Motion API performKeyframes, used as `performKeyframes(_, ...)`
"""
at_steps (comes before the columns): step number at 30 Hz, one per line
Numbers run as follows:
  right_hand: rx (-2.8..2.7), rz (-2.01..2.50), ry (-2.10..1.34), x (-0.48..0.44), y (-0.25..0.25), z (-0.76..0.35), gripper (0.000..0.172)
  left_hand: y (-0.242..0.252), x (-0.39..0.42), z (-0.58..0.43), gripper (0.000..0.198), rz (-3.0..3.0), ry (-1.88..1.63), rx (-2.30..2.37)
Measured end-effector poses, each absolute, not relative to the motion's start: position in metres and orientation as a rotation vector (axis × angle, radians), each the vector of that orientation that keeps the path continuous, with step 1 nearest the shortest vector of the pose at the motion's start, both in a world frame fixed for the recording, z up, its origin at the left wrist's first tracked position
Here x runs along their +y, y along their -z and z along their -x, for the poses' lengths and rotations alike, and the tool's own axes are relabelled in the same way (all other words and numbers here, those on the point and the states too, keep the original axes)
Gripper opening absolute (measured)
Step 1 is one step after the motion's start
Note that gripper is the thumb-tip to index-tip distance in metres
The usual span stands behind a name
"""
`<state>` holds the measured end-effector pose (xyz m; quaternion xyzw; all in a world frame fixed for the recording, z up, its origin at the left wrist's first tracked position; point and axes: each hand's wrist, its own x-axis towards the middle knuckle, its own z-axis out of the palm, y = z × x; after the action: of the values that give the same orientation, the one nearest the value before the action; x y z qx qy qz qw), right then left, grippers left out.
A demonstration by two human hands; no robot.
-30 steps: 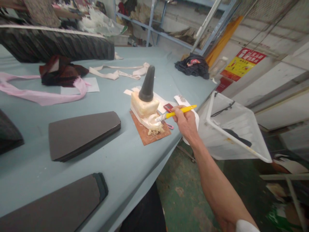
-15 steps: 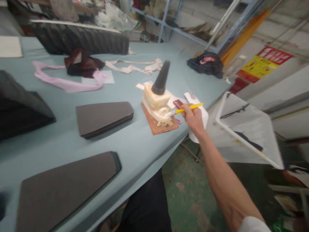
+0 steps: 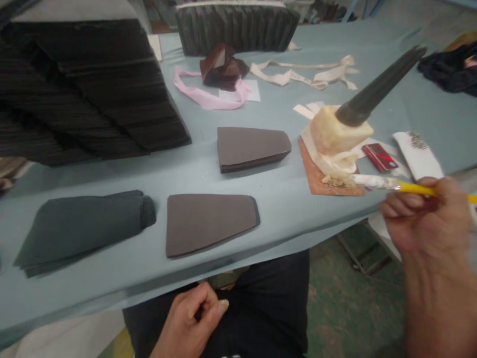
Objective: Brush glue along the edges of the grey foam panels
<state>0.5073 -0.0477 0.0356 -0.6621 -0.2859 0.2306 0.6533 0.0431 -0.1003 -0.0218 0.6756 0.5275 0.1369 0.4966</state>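
Observation:
My right hand (image 3: pixel 428 214) is closed around the yellow handle of a brush (image 3: pixel 413 188). The brush's whitish, crusted end points left, at a clump of dried residue on a brown board (image 3: pixel 316 181). On that board stands a cream-coloured, caked container (image 3: pixel 331 132) with a tilted black cone (image 3: pixel 380 89) rising from it. My left hand (image 3: pixel 192 318) rests over my lap, its fingers curled in and nothing visible in them. Nearest to it on the table is a stack of grey-brown tapered pieces (image 3: pixel 208 223); a similar stack (image 3: pixel 251 146) lies farther back.
Dark green pieces (image 3: pixel 85 228) lie at the left of the blue-green table (image 3: pixel 283 209). A tall dark stack (image 3: pixel 93 99) stands behind them. Farther back are a pink strip (image 3: pixel 208 102), cream ribbon (image 3: pixel 298 74) and black pleated bundle (image 3: pixel 238 30). A red box (image 3: pixel 379 156) sits beside the board.
The view has swung left and down. My right hand has drawn the brush back from the container's opening toward the table's front edge. My left hand has come into view over my lap.

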Motion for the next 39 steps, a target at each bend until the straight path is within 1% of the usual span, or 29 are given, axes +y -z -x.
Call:
performKeyframes(2,-0.452,1.394,-0.646,-0.046,-0.033,-0.473,0.018,0.021,-0.100,-0.037,0.037,-1.647,-0.335,1.261)
performKeyframes(3,-0.415,1.357,-0.722,-0.045,-0.030,-0.456,0.020,0.021,-0.099,-0.034,0.032,-1.660,-0.350,1.254)
performKeyframes(4,-0.403,1.314,-0.812,-0.043,-0.027,-0.441,0.028,0.020,-0.098,-0.030,0.029,-1.675,-0.375,1.251)
performKeyframes(6,-0.359,1.245,-0.930,-0.039,-0.017,-0.416,0.038,0.017,-0.093,-0.024,0.027,-1.700,-0.444,1.257)
performKeyframes(9,-0.288,1.104,-1.057,-0.032,-0.004,-0.389,0.046,0.009,-0.085,-0.019,0.031,-1.722,-0.551,1.331)
performKeyframes(12,-0.201,0.986,-1.172,-0.026,0.005,-0.372,0.050,-0.005,-0.077,-0.019,0.031,-1.764,-0.669,1.408)
performKeyframes(17,-0.126,0.901,-1.250,-0.019,0.022,-0.367,0.049,-0.011,-0.067,-0.006,0.034,-1.782,-0.863,1.556)
performKeyframes(22,-0.048,0.820,-1.376,-0.017,0.034,-0.371,0.038,0.007,-0.068,0.022,0.055,-1.564,-0.971,1.795)
performKeyframes(24,-0.044,0.777,-1.372,-0.015,0.035,-0.373,0.033,0.012,-0.070,0.029,0.057,-1.461,-0.961,1.874)
performKeyframes(29,-0.029,0.637,-1.343,-0.012,0.033,-0.376,0.032,0.005,-0.071,0.043,0.064,-1.463,-0.943,1.913)
performKeyframes(33,-0.018,0.586,-1.375,-0.014,0.033,-0.375,0.028,-0.019,-0.056,0.053,0.061,-1.614,-0.879,1.893)
performKeyframes(39,0.011,0.558,-1.386,-0.014,0.033,-0.375,0.029,-0.059,-0.016,0.032,0.049,-1.825,-0.939,1.802)
